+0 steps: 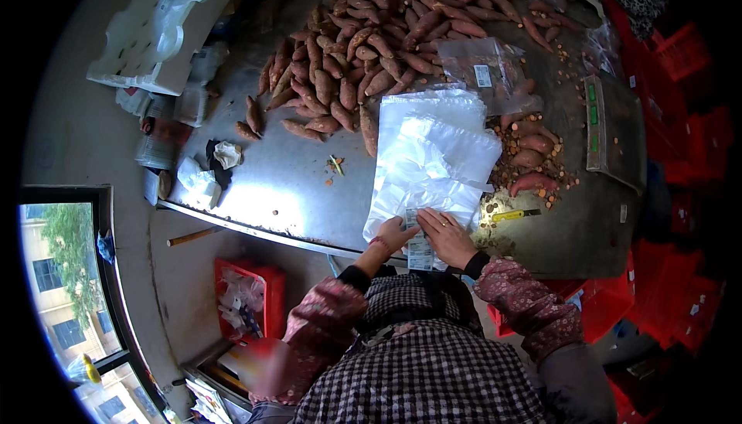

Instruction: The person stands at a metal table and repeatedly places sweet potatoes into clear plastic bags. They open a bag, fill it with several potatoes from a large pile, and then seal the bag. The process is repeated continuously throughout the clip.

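A stack of clear plastic bags (pixel 434 149) lies on the metal table in front of me, reaching to its near edge. On its near end is a strip of printed white labels (pixel 420 252), running down toward my body between my hands. My left hand (pixel 393 234) is closed at the left side of the strip, with thumb and fingertips at its edge. Stretched out flat, the fingers of my right hand (pixel 448 237) press on the bags at the strip's right side. A yellow box cutter (pixel 510 214) rests on the table to the right of my right hand.
Sweet potatoes (pixel 363 53) are heaped across the far table. Several more, with cut bits (pixel 533 153), lie right of the bags, near a scale (pixel 614 130) with a green display. A filled, labelled bag (pixel 483 76) lies behind. Red crates (pixel 263 300) stand below on both sides.
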A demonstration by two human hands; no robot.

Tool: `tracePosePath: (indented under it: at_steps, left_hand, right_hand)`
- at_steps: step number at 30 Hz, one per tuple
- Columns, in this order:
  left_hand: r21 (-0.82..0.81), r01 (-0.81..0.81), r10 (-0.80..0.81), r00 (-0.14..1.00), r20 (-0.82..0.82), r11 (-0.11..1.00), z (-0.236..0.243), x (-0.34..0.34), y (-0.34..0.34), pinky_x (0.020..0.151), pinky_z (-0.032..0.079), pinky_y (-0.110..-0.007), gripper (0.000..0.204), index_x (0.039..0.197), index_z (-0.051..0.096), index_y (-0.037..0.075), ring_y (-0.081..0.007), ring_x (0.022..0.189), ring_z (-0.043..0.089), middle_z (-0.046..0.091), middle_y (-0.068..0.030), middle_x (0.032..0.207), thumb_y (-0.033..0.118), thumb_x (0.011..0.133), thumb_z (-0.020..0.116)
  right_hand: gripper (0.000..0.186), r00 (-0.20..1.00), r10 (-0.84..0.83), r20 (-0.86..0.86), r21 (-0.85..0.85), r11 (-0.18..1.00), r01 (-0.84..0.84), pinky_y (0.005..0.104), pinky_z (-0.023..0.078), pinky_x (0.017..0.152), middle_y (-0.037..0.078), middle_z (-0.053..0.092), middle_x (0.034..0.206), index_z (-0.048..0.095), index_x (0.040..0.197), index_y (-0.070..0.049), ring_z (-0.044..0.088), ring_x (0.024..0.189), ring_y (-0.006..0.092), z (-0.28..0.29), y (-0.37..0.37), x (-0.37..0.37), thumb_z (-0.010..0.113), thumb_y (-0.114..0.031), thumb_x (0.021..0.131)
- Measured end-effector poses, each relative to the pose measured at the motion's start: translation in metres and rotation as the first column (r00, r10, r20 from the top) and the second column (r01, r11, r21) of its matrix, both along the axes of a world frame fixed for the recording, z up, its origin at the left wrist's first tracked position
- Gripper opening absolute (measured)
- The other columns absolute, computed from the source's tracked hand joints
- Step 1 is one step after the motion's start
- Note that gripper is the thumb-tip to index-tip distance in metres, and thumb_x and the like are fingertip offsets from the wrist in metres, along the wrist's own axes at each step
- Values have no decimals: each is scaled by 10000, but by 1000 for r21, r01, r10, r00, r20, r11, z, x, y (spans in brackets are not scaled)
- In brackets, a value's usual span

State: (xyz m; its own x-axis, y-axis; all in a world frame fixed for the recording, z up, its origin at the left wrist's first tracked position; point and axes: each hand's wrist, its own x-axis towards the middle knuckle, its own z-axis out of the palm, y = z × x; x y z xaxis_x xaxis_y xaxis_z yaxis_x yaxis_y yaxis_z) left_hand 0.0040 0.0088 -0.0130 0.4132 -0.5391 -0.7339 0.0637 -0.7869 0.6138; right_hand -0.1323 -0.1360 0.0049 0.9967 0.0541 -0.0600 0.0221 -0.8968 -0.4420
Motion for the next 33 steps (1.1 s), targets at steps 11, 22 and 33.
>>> tracePosePath:
  at_steps: [11, 22, 33]
  left_hand:
    - [-406, 307, -262, 951, 163, 861, 62, -38, 56, 584, 434, -312, 251, 824, 602, -11, -145, 615, 516, 580, -101, 676, 230, 867, 654]
    - [-407, 112, -161, 983, -90, 907, 17, 4, 1, 545, 413, -233, 252, 927, 693, -3, -33, 598, 460, 598, 50, 666, 242, 868, 686]
    - [-437, -228, 162, 969, -185, 870, 63, -9, -6, 568, 484, -277, 270, 889, 656, -49, -123, 584, 599, 642, -69, 706, 218, 901, 611]
  right_hand:
    - [108, 973, -58, 225, -35, 997, 68, 396, 440, 749, 63, 567, 903, 538, 798, -40, 557, 852, 258, -21, -14, 17, 585, -133, 827]
    - [107, 912, -360, -195, 571, 715, 404, 332, 465, 591, 133, 627, 683, 622, 854, 19, 613, 612, 231, -2, -79, 51, 607, -76, 806]
    - [100, 969, -195, -153, 483, 841, 245, 404, 476, 635, 160, 644, 766, 625, 854, -35, 624, 727, 348, 15, -53, 35, 615, -119, 801]
